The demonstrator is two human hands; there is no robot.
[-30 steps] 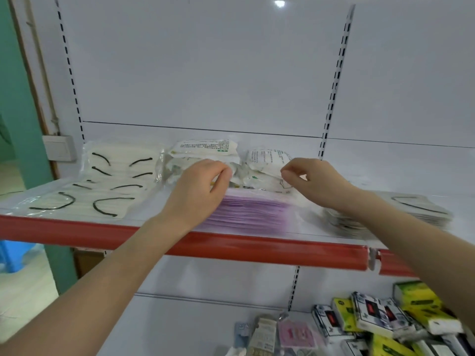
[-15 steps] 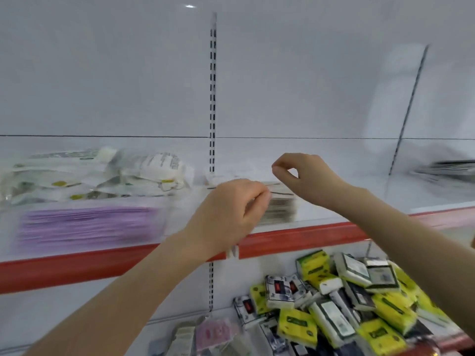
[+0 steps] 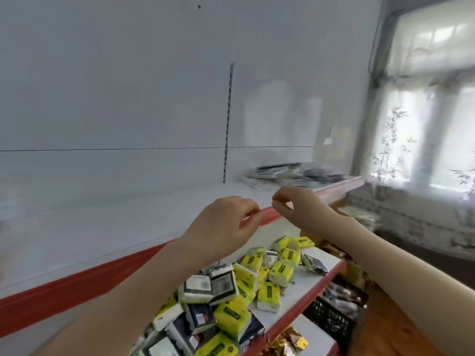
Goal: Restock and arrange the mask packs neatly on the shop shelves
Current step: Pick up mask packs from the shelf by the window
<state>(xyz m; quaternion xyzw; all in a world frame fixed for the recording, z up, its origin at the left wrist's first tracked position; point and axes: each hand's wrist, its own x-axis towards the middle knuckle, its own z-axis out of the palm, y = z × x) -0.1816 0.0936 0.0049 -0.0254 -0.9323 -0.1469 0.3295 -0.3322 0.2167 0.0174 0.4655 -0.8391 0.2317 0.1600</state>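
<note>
White shelving fills the view; mask packs lie blurred at the far right end of the upper shelf. Left hand and right hand hover near its red edge, fingers curled on nothing visible. Most of it looks unfilled, so much restocking remains.

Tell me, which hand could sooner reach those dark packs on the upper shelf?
Probably right: the right hand hangs just before the packs; the left hand is farther away.
</note>
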